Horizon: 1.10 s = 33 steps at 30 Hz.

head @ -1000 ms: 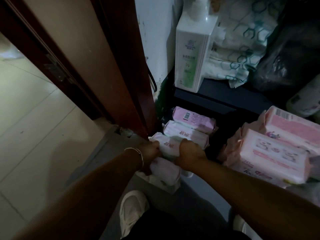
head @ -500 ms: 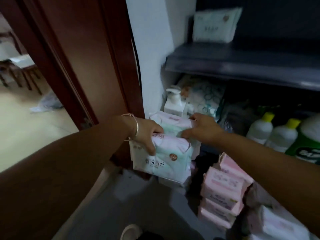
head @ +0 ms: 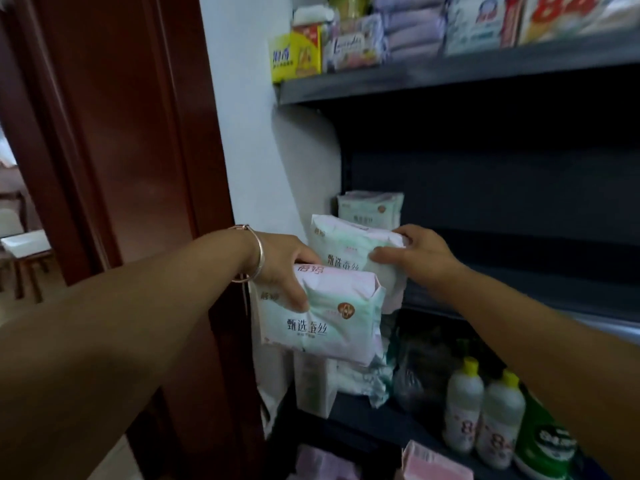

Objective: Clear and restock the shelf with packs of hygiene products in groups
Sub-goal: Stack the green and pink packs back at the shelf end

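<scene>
Here we see 2 packs of hygiene products held up in the middle of the frame, in front of a dark shelving unit. The left hand, with a bangle on its wrist, grips the nearer pack, fingers curled over its top left edge and the thumb pressed on its front. The right hand holds the farther pack by its right end, thumb on the front and fingers wrapped behind. The 2 packs overlap, the nearer one lying across the lower part of the farther one (whether more packs sit beneath them we cannot tell).

Just behind them, a third pack of the same kind stands upright at the left end of the middle shelf. The top shelf, in the upper right of the frame, carries a yellow box and stacked purple packs. At lower right stand 2 white bottles with yellow caps beside a green bottle. A pink pack lies at the bottom edge. A dark red door frame fills the left side.
</scene>
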Each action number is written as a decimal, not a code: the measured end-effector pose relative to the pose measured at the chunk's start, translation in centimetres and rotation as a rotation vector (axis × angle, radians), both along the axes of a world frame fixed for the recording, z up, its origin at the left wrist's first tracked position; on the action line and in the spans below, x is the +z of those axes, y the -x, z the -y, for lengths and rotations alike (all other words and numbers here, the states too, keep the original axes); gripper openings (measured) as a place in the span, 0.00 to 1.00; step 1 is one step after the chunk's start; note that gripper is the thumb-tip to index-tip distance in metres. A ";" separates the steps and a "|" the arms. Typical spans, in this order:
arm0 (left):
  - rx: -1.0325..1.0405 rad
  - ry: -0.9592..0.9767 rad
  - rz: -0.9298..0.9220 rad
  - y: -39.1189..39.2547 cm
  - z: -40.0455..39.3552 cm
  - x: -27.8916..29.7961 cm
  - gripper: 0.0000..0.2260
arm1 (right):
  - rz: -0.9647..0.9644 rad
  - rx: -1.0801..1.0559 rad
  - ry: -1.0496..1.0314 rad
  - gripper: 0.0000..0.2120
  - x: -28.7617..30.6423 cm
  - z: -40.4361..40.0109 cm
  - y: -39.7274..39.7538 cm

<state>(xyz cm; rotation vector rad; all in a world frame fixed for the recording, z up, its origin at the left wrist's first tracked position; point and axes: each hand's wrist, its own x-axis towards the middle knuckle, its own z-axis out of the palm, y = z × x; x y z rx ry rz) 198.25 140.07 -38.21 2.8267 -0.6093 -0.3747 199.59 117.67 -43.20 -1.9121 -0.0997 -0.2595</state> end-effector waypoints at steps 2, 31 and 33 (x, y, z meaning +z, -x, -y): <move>-0.015 0.008 0.006 -1.0 0.4 0.9 0.15 | 0.015 -0.010 0.002 0.17 0.9 0.7 -0.7; -0.144 0.043 0.130 -20.0 5.5 5.3 0.15 | 0.116 -0.100 0.309 0.20 2.6 5.1 -17.8; -0.137 0.056 0.131 -21.4 5.6 4.6 0.17 | 0.102 -0.107 0.325 0.21 2.1 4.8 -19.5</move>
